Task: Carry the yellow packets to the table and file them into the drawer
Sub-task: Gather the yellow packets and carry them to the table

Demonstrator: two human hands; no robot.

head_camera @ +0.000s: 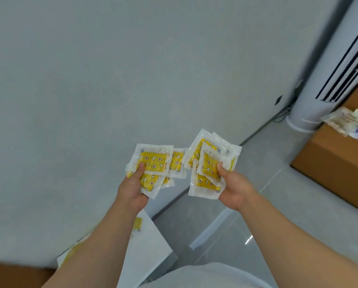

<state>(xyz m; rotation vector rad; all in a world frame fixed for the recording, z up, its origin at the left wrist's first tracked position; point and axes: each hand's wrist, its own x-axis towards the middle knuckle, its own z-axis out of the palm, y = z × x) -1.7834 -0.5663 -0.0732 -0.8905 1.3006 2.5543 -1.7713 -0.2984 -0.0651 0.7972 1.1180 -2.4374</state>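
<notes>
My left hand point(135, 187) grips a fanned bunch of yellow packets point(153, 162) in clear white-edged wrappers, thumb pressed on the top one. My right hand point(233, 189) holds a second bunch of the same packets point(208, 163), thumb on top and fingers under them. Both bunches are held up at chest height in front of a grey wall, close together but apart. More yellow packets point(137, 223) lie below my left forearm on a white surface point(151, 242). No drawer is in view.
A white standing air conditioner point(328, 80) fills the right corner. A brown cardboard box point(336, 163) sits on the floor at right with loose plastic packets point(348, 123) on top. Grey tiled floor point(226, 225) lies below. A brown edge point(13, 275) shows at bottom left.
</notes>
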